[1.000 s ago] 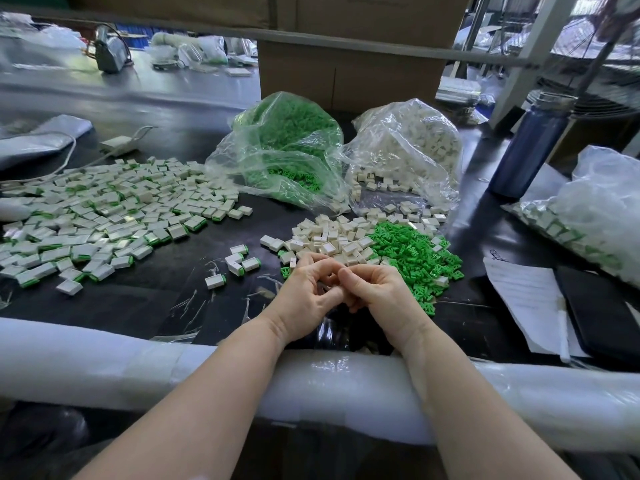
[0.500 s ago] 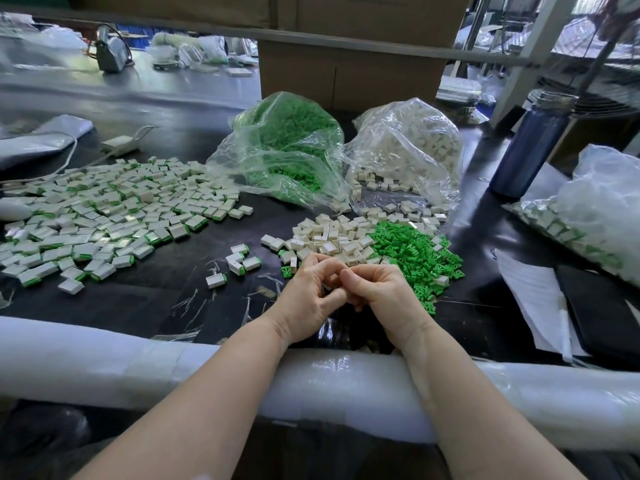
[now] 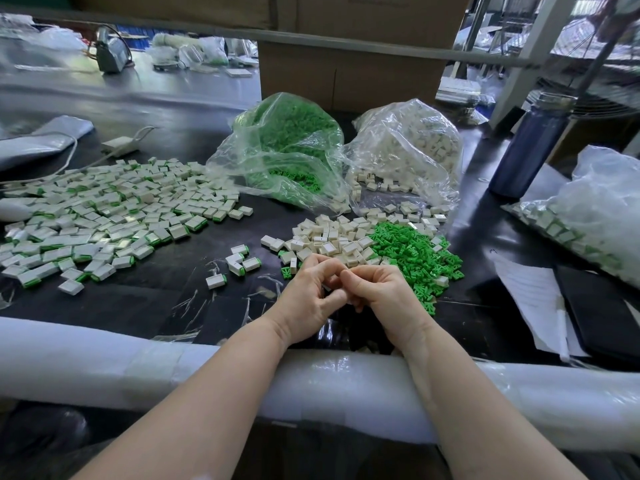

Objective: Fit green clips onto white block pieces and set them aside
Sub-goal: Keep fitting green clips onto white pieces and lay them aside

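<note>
My left hand (image 3: 310, 299) and my right hand (image 3: 382, 297) meet fingertip to fingertip just above the black table, near its front edge. Their curled fingers pinch a small piece between them; it is hidden, so I cannot tell block from clip. Right behind the hands lies a pile of loose white blocks (image 3: 332, 239), and a pile of green clips (image 3: 414, 252) spreads to its right. A wide spread of finished blocks with green clips (image 3: 104, 216) covers the left of the table. A few finished ones (image 3: 240, 261) lie apart near the middle.
A clear bag of green clips (image 3: 287, 150) and a clear bag of white blocks (image 3: 408, 150) stand at the back. A blue bottle (image 3: 530, 147), another filled bag (image 3: 588, 216), papers (image 3: 533, 299) and a black notebook (image 3: 602, 310) are on the right. A white padded roll (image 3: 104, 362) runs along the front edge.
Both hands stay pressed together in the same spot; the fingers have shifted slightly around the hidden piece. Nothing on the table has moved.
</note>
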`<state>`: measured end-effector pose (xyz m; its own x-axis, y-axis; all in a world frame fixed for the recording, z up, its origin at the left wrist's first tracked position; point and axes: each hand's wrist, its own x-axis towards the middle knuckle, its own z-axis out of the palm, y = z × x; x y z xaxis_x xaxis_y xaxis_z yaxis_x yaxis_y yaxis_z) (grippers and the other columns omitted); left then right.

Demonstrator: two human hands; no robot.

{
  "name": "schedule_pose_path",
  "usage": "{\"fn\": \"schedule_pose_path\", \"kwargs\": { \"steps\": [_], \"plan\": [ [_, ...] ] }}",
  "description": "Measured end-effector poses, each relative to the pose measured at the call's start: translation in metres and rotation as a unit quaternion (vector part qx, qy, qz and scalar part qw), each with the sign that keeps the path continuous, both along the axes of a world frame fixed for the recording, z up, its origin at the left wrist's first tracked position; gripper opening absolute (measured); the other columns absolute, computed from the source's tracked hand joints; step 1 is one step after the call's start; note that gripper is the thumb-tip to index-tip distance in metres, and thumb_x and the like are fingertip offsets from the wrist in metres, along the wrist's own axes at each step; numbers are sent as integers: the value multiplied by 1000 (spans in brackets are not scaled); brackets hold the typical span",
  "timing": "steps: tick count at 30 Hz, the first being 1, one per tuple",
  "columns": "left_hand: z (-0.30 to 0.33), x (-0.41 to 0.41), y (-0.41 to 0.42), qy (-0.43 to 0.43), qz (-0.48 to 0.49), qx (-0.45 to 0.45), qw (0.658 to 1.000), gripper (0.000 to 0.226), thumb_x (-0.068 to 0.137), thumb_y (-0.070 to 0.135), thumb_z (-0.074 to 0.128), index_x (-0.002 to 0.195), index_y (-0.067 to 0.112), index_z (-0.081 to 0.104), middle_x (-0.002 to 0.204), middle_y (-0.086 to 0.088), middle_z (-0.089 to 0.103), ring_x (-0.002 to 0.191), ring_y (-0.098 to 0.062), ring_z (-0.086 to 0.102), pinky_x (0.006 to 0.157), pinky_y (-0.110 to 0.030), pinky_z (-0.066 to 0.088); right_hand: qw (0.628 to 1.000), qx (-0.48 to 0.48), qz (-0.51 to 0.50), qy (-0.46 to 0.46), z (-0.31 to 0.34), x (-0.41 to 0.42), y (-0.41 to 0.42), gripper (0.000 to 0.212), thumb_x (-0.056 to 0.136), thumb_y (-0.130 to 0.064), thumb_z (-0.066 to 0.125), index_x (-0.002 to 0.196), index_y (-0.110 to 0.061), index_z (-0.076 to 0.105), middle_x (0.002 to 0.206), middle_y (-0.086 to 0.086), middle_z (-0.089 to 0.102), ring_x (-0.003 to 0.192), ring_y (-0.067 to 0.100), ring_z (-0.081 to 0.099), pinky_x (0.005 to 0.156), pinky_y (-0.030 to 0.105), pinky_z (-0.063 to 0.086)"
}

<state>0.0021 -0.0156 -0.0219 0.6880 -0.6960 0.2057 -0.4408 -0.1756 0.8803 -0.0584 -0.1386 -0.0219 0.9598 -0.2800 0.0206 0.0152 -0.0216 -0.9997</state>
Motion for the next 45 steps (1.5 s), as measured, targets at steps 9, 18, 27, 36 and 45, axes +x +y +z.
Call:
{"fn": "schedule_pose_path", "kwargs": {
  "steps": [9, 18, 27, 36, 45],
  "plan": [
    [0, 1, 0, 40, 5, -35, 999, 15, 87, 3, 59, 88, 18, 58, 105, -7, 43, 85, -11, 51, 82, -11, 42, 1000, 5, 1, -17, 0, 0, 4, 26, 91, -20, 54, 84, 0, 70, 69, 12, 59, 60, 13, 52, 55, 18, 45],
    [-5, 6, 0, 28, 63, -45, 997, 10, 86, 9, 63, 92, 2, 63, 104, -1, 43, 77, -10, 50, 72, -6, 45, 991, -66, -96, -59, 0, 0, 0, 10, 81, -2, 67, 76, -10, 69, 69, 5, 66, 61, 12, 56, 55, 23, 46],
    [-4, 4, 0, 23, 57, -20, 998, 12, 85, 10, 63, 91, 0, 64, 108, -2, 43, 83, -16, 54, 75, -12, 48, 977, -184, -98, -44, 0, 2, 1, 11, 81, -3, 68, 75, -11, 64, 65, -5, 57, 57, 2, 49, 59, 16, 41],
    [-3, 4, -1, 14, 77, -21, 997, 14, 86, 12, 62, 95, 2, 65, 98, -8, 58, 86, -21, 58, 80, -18, 48, 973, -204, -97, -41, -3, 3, 2, 6, 89, -9, 59, 86, -5, 62, 73, -4, 58, 65, 2, 51, 63, 11, 41],
    [-9, 15, 4, 11, 275, -80, 958, 18, 86, 6, 63, 95, 21, 67, 84, -2, 64, 73, -13, 59, 76, -24, 50, 962, -191, -176, -78, 1, 0, 1, 11, 82, -11, 69, 73, -8, 64, 66, -2, 60, 59, 0, 51, 58, 11, 43]
  ]
}}
